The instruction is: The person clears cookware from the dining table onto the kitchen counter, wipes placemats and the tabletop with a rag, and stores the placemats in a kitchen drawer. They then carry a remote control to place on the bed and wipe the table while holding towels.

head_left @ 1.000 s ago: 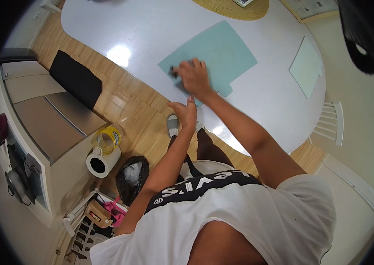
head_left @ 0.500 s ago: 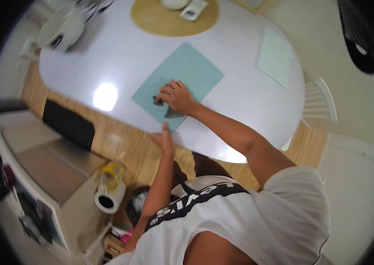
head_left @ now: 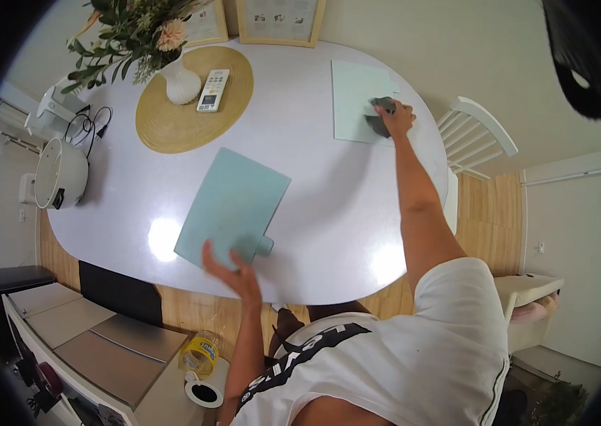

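My right hand (head_left: 401, 118) grips a dark grey cloth (head_left: 378, 126) over the pale mint mat (head_left: 352, 99) on the far right of the white table (head_left: 315, 206). Part of the cloth hangs from the fingers. Nearer to me, a teal mat (head_left: 236, 199) with a small rounded tab lies at a slant. My left hand (head_left: 235, 275) is over this mat's near edge, fingers spread and nothing in it; whether it touches the mat is unclear.
A round woven placemat (head_left: 158, 131) holds a white flower vase (head_left: 181, 84) and a remote (head_left: 213, 91). A white pot (head_left: 62, 174) and black cables (head_left: 87, 124) are at left. Picture frames (head_left: 281, 21) stand behind; a white chair (head_left: 478, 135) is at right.
My right hand has moved with the cloth from the teal mat to the pale mat at right. My left hand is now over the teal mat's near edge. The view has shifted.
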Motion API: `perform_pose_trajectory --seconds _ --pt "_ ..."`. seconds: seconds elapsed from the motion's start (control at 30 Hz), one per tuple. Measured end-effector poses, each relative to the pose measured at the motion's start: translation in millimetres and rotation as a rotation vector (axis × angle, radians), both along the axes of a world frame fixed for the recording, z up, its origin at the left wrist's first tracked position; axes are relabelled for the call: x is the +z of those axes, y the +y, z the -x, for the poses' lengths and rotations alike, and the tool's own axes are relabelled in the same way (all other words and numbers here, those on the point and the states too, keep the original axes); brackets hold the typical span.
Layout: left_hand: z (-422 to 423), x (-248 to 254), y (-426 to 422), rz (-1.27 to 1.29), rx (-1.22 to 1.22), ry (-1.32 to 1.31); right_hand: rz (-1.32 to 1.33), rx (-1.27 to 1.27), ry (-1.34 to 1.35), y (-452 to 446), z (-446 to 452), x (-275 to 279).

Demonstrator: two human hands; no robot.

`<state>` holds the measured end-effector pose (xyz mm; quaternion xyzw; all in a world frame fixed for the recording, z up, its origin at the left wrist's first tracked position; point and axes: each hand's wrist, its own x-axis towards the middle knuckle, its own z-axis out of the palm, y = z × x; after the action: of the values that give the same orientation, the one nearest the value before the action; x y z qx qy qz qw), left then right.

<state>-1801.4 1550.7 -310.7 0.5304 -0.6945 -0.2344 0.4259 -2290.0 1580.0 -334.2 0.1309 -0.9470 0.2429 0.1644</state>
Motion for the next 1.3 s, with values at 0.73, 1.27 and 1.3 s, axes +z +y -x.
perform_pose_trajectory --seconds 0.73,1.27,1.3 --pt "198 -13 -37 -0.961 -0.568 0.841 0.051 0.620 -0.142 46 -129 -12" --pt "-87 -51 -19 -0.859 0.054 0.917 -0.135 1.359 0.150 -67 -383 -46" --pt "-86 -51 -20 -0.806 0.078 0.917 -0.031 1.495 0.305 -42 -412 -52"
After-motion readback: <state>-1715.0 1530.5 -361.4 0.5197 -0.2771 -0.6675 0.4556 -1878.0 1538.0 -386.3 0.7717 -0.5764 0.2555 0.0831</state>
